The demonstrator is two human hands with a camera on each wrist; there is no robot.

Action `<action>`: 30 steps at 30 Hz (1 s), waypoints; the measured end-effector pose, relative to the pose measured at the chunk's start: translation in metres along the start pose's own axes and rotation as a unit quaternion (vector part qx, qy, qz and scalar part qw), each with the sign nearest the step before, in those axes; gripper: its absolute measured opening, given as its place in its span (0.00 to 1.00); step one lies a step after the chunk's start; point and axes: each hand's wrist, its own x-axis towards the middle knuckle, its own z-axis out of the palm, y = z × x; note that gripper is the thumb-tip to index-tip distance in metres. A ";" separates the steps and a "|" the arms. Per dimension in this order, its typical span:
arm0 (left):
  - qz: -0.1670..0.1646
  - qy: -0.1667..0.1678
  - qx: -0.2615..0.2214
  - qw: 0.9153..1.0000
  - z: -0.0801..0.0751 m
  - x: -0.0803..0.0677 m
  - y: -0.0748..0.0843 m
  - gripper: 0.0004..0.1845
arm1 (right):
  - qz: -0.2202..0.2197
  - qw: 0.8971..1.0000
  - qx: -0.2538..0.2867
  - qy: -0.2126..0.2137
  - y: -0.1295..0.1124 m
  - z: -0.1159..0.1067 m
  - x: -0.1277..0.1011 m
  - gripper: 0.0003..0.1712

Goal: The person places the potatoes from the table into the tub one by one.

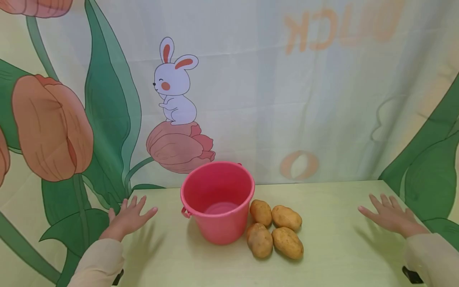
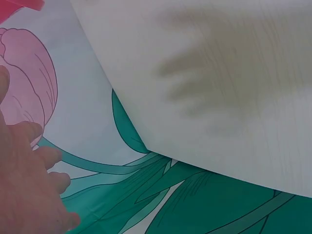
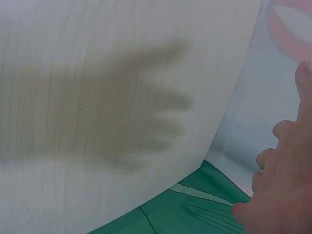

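- Left hand (image 1: 128,217): fingers spread and straight, holding nothing, poised over the table's (image 1: 333,255) far left corner, well to the left of the pink bucket (image 1: 217,201). The left wrist view shows the same flat, released fingers (image 2: 29,185) and the hand's shadow on the tabletop.
- Right hand (image 1: 389,215): likewise spread and empty, over the far right edge, well to the right of the bucket; its shadow falls on the wood in the right wrist view, fingers (image 3: 278,195) apart.
- Potatoes (image 1: 275,229): four, clustered and touching one another, just right of the bucket; the rear-left one lies against its wall.
- Bucket: upright, mouth open; no contents show inside.
- Judgement on handling: the right hand lies nearer the potatoes. A grasp from above on an outer potato would avoid jostling the others. A low, gentle release would suit this apparently light bucket.
- Obstruction: nothing lies between either hand and the cluster; only the bucket rim stands between potatoes and interior.
- Backdrop (image 1: 287,99): printed cloth behind the bucket, showing a rabbit (image 1: 174,85) and tulips.
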 end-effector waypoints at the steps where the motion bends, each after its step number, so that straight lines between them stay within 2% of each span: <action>1: 0.001 0.001 0.002 1.000 0.000 0.000 0.000 0.50 | 0.000 1.000 0.000 0.000 0.001 0.000 0.000 0.52; 9: 0.009 0.004 0.005 1.000 -0.004 0.000 0.002 0.49 | 0.002 1.000 0.002 -0.006 0.004 -0.002 -0.002 0.51; 15: 0.022 0.011 0.001 1.000 -0.008 -0.001 0.011 0.49 | 0.002 1.000 -0.001 -0.007 0.009 0.000 -0.003 0.51; 23: 0.074 0.068 -0.001 0.995 -0.011 -0.008 0.030 0.45 | 0.003 1.000 0.001 -0.013 0.011 0.004 -0.003 0.51; 30: 0.091 0.083 0.005 0.992 -0.013 -0.009 0.041 0.45 | 0.005 1.000 0.002 -0.011 0.006 0.004 -0.002 0.51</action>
